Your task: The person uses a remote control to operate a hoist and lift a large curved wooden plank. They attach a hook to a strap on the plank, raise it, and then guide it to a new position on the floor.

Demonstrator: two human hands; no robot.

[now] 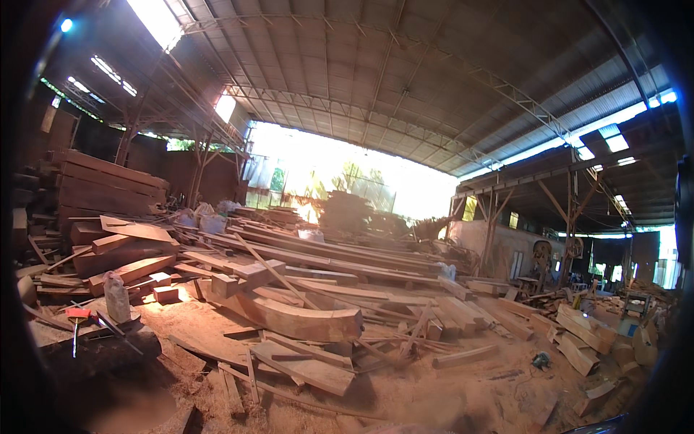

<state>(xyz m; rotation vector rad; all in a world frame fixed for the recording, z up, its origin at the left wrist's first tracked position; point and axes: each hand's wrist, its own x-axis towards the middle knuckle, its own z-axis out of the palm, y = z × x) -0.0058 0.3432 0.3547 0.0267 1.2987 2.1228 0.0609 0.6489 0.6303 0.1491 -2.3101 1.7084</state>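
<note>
Neither of my hands shows in the head view. Nearest at the lower left lies a dark log (97, 352). A tool with a red head and pale handle (76, 318) rests on it, beside a cloudy plastic bottle (116, 298). Ahead, a thick curved timber (296, 317) lies across the pile. Below it, a wide board (307, 369) slants over the sawdust-covered floor (463, 387). A small reddish wood block (165, 294) sits in a sunlit patch to the left.
Long beams (340, 262) spread across the middle. Large planks are stacked (108, 184) at the far left. Cut timbers (582, 329) lie in a heap at the right, near a small dark object (541, 360) on the floor. Steel posts (491, 235) carry the roof.
</note>
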